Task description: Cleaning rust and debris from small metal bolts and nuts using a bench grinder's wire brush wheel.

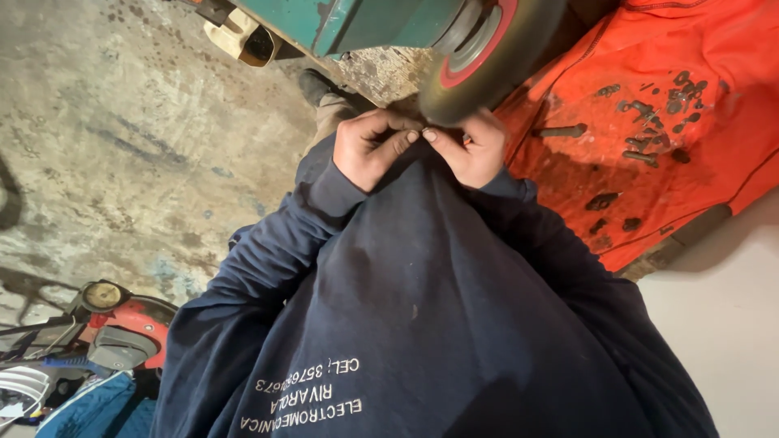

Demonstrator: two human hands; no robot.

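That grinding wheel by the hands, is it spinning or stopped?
Cannot tell. The grinding wheel looks slightly blurred at its rim, but one picture settles nothing. Both hands, left hand and right hand, sit right under it.

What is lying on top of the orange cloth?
Dark bolts and nuts lie scattered on the orange cloth. What is under the cloth cannot be seen; it covers everything there.

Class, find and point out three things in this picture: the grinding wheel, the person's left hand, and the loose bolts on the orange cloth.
Grinding wheel (495,61), head view, on its dark outer rim.
Left hand (369,150), head view, on its back.
Bolts (649,130), head view, mid-cluster.
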